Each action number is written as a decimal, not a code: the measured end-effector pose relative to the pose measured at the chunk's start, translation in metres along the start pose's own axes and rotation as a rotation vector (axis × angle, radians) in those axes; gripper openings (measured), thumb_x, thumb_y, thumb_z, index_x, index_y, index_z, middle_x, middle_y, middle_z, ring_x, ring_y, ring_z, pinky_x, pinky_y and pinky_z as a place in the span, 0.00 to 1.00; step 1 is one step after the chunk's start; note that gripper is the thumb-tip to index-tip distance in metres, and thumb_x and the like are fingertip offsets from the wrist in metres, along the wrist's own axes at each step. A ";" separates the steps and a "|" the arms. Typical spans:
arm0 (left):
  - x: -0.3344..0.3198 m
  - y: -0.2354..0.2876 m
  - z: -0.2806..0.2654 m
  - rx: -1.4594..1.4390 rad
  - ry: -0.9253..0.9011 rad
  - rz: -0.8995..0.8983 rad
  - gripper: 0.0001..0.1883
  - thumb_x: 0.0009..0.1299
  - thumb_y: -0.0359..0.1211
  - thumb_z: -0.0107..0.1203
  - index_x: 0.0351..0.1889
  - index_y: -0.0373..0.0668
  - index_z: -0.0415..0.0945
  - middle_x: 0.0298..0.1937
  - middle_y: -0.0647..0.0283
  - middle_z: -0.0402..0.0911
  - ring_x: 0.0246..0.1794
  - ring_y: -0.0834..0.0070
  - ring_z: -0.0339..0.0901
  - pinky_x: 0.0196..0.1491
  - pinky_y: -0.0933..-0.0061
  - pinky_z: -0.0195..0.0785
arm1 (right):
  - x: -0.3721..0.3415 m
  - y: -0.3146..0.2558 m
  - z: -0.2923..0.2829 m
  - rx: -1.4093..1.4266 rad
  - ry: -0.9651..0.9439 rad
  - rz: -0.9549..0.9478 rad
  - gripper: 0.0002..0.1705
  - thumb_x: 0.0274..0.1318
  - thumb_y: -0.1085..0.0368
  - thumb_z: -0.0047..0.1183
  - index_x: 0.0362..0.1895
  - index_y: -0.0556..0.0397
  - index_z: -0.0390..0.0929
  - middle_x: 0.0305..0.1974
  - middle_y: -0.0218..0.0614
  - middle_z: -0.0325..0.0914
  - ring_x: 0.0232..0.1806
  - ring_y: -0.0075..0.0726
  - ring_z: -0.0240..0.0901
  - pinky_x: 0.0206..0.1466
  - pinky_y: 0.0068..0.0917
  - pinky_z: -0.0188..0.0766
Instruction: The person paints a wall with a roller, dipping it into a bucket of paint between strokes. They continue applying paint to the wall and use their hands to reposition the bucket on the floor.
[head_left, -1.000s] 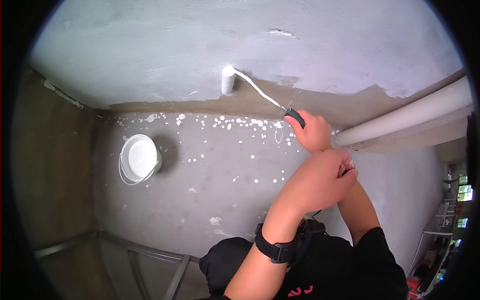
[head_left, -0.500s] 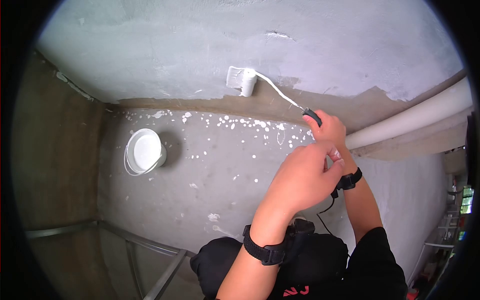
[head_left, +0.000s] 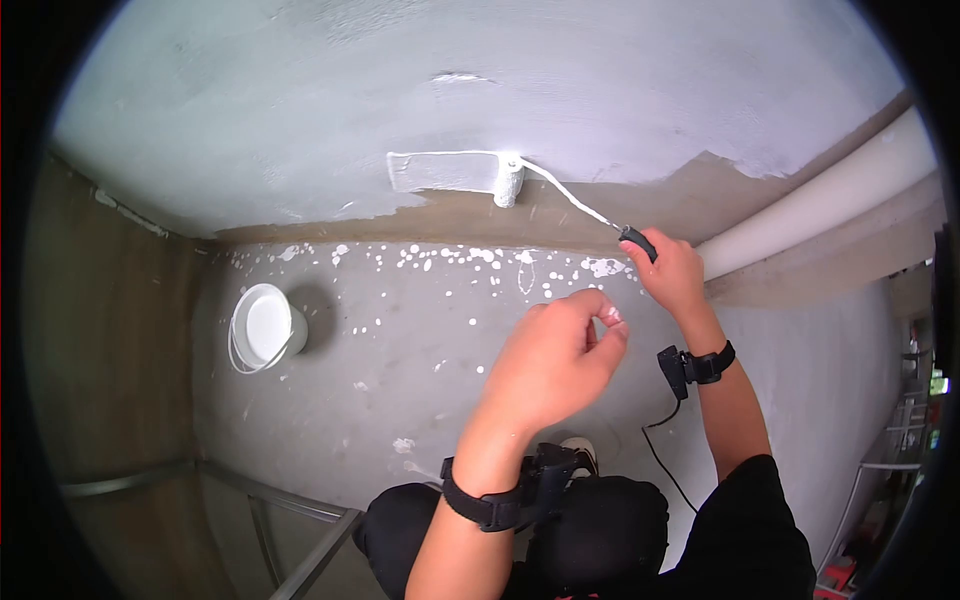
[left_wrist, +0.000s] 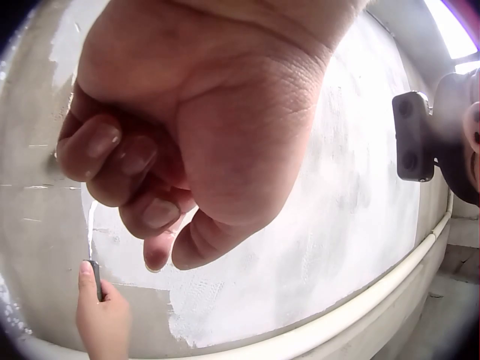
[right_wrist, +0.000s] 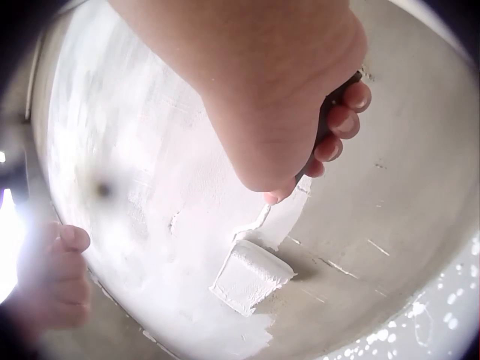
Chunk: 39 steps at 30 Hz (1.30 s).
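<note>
The right hand [head_left: 672, 272] grips the handle of the paint roller [head_left: 510, 182], whose white sleeve lies against the lower wall [head_left: 300, 120], by the edge of the bare strip; the left hand [head_left: 550, 360] hangs loosely curled, holding nothing. Paint could drip or spatter onto the floor [head_left: 420, 385] if the sleeve is overloaded or rolled fast, and a stroke carried too far right could smear the pipe [head_left: 820, 205]; I count one roller, one bucket [head_left: 297, 330], one pipe, two hands and two wrist straps [head_left: 710, 365]; floor spots are too many to count.
</note>
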<state>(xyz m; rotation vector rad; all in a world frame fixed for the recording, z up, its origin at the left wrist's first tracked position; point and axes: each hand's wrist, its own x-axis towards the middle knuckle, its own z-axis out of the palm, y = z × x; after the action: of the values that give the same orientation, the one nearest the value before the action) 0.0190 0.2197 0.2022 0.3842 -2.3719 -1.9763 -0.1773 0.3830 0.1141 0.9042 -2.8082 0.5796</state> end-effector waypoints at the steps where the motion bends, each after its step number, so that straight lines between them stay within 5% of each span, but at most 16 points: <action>1: 0.001 0.000 0.002 0.003 -0.011 0.005 0.08 0.69 0.33 0.57 0.35 0.36 0.77 0.16 0.69 0.68 0.18 0.83 0.61 0.24 0.75 0.56 | -0.002 0.006 -0.003 -0.003 0.004 -0.001 0.21 0.59 0.43 0.58 0.32 0.46 0.80 0.18 0.41 0.77 0.25 0.58 0.76 0.28 0.47 0.69; 13: -0.015 -0.010 0.004 0.127 0.007 -0.113 0.09 0.73 0.31 0.56 0.34 0.35 0.76 0.20 0.74 0.69 0.21 0.88 0.59 0.23 0.78 0.54 | -0.028 0.095 -0.040 -0.059 0.043 0.098 0.21 0.59 0.43 0.58 0.31 0.47 0.79 0.20 0.39 0.77 0.24 0.55 0.75 0.27 0.44 0.68; 15: -0.021 -0.003 0.002 0.183 -0.046 -0.118 0.08 0.73 0.31 0.56 0.34 0.34 0.77 0.20 0.73 0.70 0.21 0.87 0.60 0.24 0.78 0.55 | -0.031 0.114 -0.044 -0.061 0.088 0.072 0.21 0.59 0.43 0.58 0.32 0.47 0.79 0.20 0.39 0.77 0.24 0.55 0.75 0.27 0.45 0.69; 17: -0.027 -0.003 -0.008 0.346 -0.336 -0.164 0.07 0.72 0.30 0.56 0.35 0.35 0.79 0.20 0.72 0.71 0.21 0.87 0.62 0.25 0.77 0.57 | -0.036 0.132 -0.049 -0.062 0.129 0.054 0.21 0.59 0.43 0.58 0.32 0.47 0.80 0.20 0.40 0.77 0.24 0.55 0.75 0.27 0.45 0.69; 21: -0.030 -0.019 -0.024 0.362 -0.469 -0.230 0.06 0.72 0.29 0.57 0.37 0.35 0.80 0.20 0.73 0.71 0.22 0.88 0.62 0.25 0.79 0.57 | -0.047 0.157 -0.067 -0.095 0.097 0.137 0.21 0.59 0.43 0.58 0.32 0.47 0.80 0.20 0.41 0.77 0.24 0.55 0.75 0.28 0.46 0.69; 24: -0.034 -0.050 -0.028 0.175 -0.345 -0.278 0.04 0.70 0.29 0.59 0.37 0.38 0.80 0.18 0.74 0.70 0.19 0.89 0.62 0.23 0.79 0.55 | -0.057 0.174 -0.080 -0.135 0.086 0.199 0.21 0.59 0.44 0.58 0.33 0.48 0.80 0.19 0.42 0.75 0.23 0.54 0.74 0.27 0.43 0.67; 39: -0.001 -0.062 -0.020 0.096 -0.387 -0.349 0.04 0.72 0.28 0.57 0.38 0.36 0.79 0.21 0.78 0.68 0.22 0.91 0.59 0.25 0.83 0.54 | -0.103 0.207 -0.095 -0.241 0.183 0.387 0.23 0.59 0.43 0.58 0.28 0.49 0.78 0.17 0.43 0.73 0.21 0.53 0.73 0.24 0.43 0.66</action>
<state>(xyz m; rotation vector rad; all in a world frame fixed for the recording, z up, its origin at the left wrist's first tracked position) 0.0336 0.1907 0.1458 0.4879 -2.8072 -2.2652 -0.2144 0.6301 0.1106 0.2503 -2.8125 0.3318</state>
